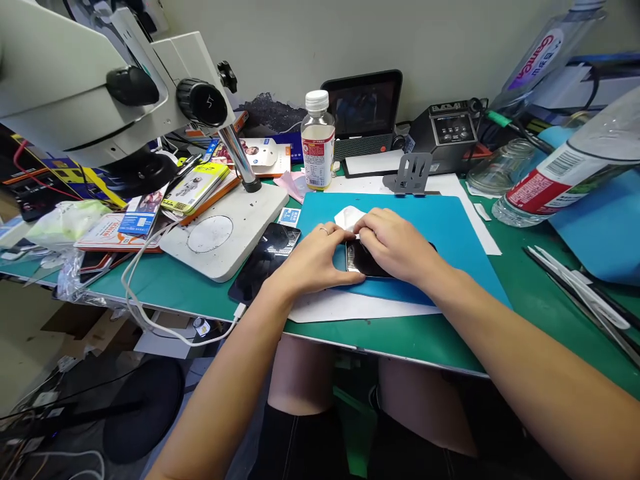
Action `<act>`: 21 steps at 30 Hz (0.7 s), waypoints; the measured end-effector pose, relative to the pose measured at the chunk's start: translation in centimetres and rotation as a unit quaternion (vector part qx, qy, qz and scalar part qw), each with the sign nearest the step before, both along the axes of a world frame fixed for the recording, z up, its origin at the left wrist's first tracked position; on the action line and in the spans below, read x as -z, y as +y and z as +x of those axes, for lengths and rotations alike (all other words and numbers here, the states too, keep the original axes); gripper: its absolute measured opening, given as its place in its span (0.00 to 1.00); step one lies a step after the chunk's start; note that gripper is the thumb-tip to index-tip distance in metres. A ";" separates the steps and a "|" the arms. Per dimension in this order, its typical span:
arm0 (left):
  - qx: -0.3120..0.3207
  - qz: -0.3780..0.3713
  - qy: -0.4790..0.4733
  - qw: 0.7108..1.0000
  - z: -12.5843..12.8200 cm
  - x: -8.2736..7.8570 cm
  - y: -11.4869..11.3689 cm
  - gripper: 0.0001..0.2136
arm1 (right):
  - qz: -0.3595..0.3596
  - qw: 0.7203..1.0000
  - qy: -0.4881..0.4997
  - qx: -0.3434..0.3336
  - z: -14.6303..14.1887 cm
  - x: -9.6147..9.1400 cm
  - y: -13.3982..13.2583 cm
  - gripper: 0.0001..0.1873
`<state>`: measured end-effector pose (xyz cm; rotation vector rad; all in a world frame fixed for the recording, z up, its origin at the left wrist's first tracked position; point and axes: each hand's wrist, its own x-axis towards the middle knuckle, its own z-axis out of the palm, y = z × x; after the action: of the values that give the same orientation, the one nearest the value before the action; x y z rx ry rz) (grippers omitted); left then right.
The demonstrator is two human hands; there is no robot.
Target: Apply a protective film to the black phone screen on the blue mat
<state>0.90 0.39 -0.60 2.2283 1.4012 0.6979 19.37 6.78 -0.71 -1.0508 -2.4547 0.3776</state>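
A dark phone (363,261) lies on the blue mat (450,220), mostly covered by both hands. My left hand (315,257) rests at its left end with the fingers curled against it; a ring shows on one finger. My right hand (397,243) lies over the phone, fingers pressed together and pinching a white wipe (349,217) at the phone's far edge. A second dark phone (265,261) lies face up just left of my left hand, near the desk's front edge.
A microscope (100,80) on a white base (225,233) stands at the left among boxes and cables. A capped bottle (318,141), small screen (363,107) and soldering station (447,130) line the back. Large plastic bottles (565,170) lie right; tweezers (580,287) near the right edge.
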 end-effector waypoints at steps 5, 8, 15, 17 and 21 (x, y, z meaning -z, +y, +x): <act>-0.015 -0.001 0.001 1.000 0.0 0.0 0.0 0.27 | -0.006 0.999 -0.049 0.008 0.0 -0.1 0.0 0.15; -0.024 -0.010 -0.010 1.000 0.0 0.0 0.0 0.27 | -0.011 0.999 -0.051 0.009 0.0 -0.2 0.0 0.16; -0.033 -0.012 -0.020 0.999 0.0 -0.1 -0.1 0.27 | -0.029 0.999 -0.035 0.021 0.0 0.1 -0.1 0.16; -0.032 -0.010 -0.017 0.999 0.1 -0.1 -0.1 0.27 | -0.037 0.999 -0.027 0.024 -0.1 0.1 -0.1 0.16; -0.025 0.000 0.001 1.000 0.1 -0.1 -0.1 0.28 | -0.041 0.999 -0.010 0.022 -0.1 0.1 -0.2 0.16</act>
<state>1.04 0.27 -0.55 2.2018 1.4612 0.7130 19.31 6.61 -0.78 -1.1453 -2.4468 0.4582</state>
